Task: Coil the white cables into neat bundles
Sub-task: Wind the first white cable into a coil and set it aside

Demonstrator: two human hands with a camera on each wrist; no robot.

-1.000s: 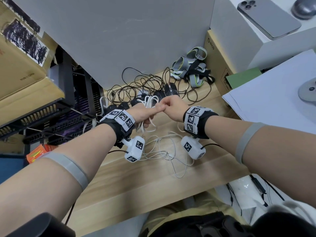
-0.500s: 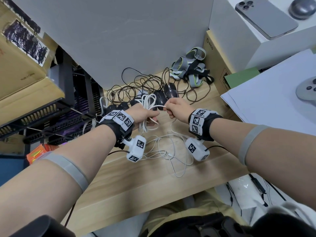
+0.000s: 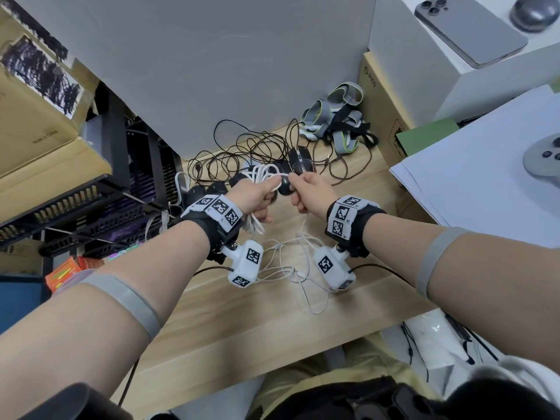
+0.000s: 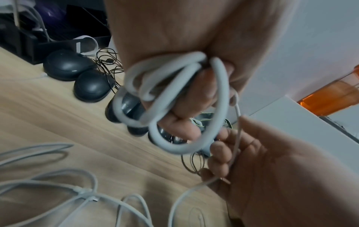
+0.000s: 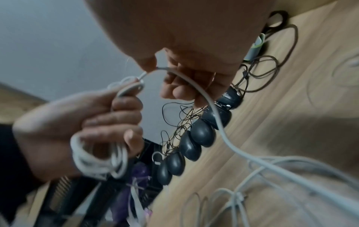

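My left hand (image 3: 257,197) grips a coil of white cable (image 3: 263,174), its loops sticking out above and below the fist (image 4: 174,98) (image 5: 97,161). My right hand (image 3: 306,189) pinches the free strand of the same cable (image 5: 196,86) between thumb and fingers, close to the right of the left hand. That strand runs down to more loose white cables (image 3: 291,268) lying tangled on the wooden desk (image 3: 242,322) below both wrists. A connector joint (image 4: 85,192) shows among them.
A row of black computer mice (image 5: 194,138) with thin black cords (image 3: 242,147) lies behind the hands. Grey straps (image 3: 336,116) sit at the back wall. A black rack (image 3: 91,201) stands left; a cardboard box (image 3: 381,110), papers (image 3: 472,177) and a phone (image 3: 466,28) are right.
The hands were touching a second ago. They have drawn slightly apart, the right hand sliding right along the strand while the left keeps the coil.
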